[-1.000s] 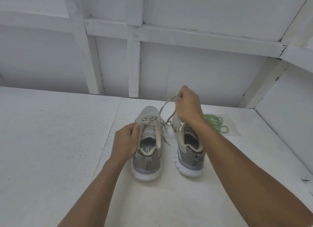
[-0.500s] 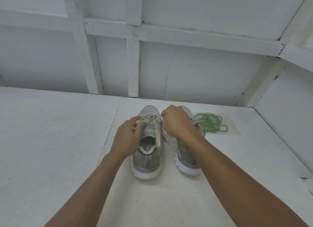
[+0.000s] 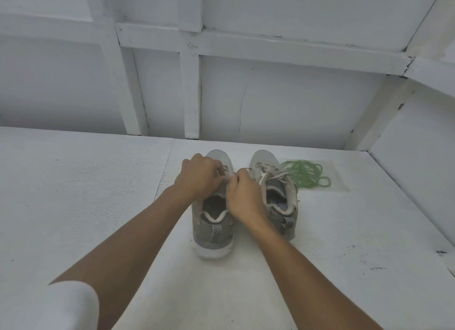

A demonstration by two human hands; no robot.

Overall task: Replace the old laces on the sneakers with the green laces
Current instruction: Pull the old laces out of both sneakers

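Two grey sneakers with white soles stand side by side, heels toward me. Over the lacing of the left sneaker (image 3: 213, 227) both hands meet. My left hand (image 3: 198, 175) and my right hand (image 3: 243, 196) pinch its old beige lace (image 3: 230, 175) between the fingertips; most of that lace is hidden under them. The right sneaker (image 3: 275, 189) stands untouched, its beige lace (image 3: 267, 169) loosely threaded. A tangle of green laces (image 3: 305, 173) lies just right of the right sneaker.
Everything rests on a white painted table (image 3: 86, 194). A white panelled wall (image 3: 192, 88) rises directly behind the shoes and a side wall (image 3: 418, 157) closes in at the right. The green laces sit on a clear plastic sheet (image 3: 339, 184).
My right hand came down from holding a lace end high over the shoes. Both hands have closed together on the left sneaker's lacing. The right sneaker is now uncovered.
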